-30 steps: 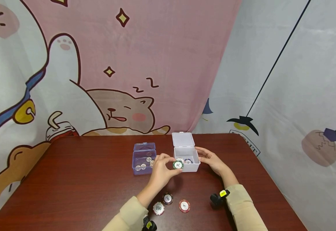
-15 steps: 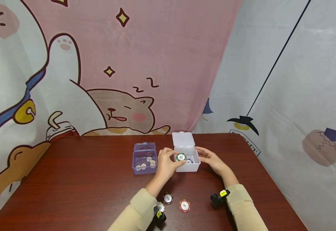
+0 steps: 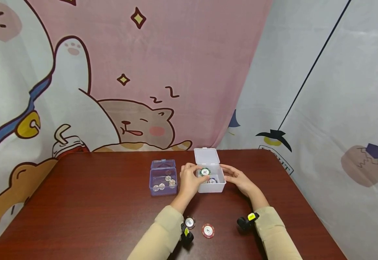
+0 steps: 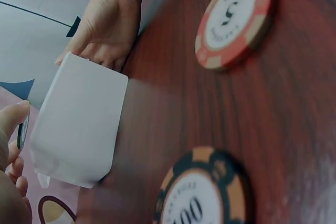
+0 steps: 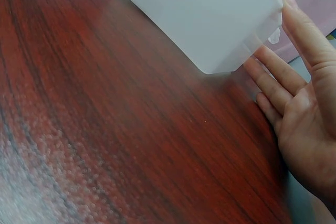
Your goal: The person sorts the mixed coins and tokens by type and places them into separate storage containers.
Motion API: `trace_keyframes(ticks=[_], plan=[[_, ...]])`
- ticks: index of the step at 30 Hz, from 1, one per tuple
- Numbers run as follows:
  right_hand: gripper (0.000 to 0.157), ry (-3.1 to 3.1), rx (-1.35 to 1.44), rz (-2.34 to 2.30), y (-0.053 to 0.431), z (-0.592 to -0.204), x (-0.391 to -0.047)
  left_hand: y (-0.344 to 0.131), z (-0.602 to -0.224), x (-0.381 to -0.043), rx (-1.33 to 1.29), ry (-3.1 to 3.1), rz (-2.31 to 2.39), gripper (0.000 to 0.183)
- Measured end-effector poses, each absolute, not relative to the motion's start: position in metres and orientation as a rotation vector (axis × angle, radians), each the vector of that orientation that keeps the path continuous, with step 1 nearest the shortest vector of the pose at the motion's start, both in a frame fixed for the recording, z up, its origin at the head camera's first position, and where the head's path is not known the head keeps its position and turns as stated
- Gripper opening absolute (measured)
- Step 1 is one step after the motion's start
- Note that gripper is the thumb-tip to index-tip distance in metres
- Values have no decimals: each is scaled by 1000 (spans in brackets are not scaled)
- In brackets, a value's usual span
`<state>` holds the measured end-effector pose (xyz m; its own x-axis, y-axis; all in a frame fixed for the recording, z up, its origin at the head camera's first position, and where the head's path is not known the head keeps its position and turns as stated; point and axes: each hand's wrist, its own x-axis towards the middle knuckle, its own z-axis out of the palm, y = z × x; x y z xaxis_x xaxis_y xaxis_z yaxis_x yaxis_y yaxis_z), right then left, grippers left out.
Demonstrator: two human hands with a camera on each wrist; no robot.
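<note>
Green chip (image 3: 205,172): pinched between the thumb and fingers of the left hand (image 3: 187,180), over the left part of the white box's (image 3: 212,188) opening. The disc has no long axis; its numbered face tilts toward the head camera. Judged decisive: opening directly beneath the chip. Blue chip (image 3: 213,180) lies inside the box. Right hand (image 3: 239,179), at the box's right wall, is farther from the green chip; fingers spread, straight, touching the box.
</note>
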<state>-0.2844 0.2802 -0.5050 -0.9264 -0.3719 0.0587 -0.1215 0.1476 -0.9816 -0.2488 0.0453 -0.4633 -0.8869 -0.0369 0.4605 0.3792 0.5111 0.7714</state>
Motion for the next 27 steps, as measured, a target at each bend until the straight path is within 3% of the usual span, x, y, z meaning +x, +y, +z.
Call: trace_keyframes(ticks=[27], plan=[[47, 2222, -483, -1869, 280, -506, -285, 58, -476, -258, -292, -2443, -1031, 42]])
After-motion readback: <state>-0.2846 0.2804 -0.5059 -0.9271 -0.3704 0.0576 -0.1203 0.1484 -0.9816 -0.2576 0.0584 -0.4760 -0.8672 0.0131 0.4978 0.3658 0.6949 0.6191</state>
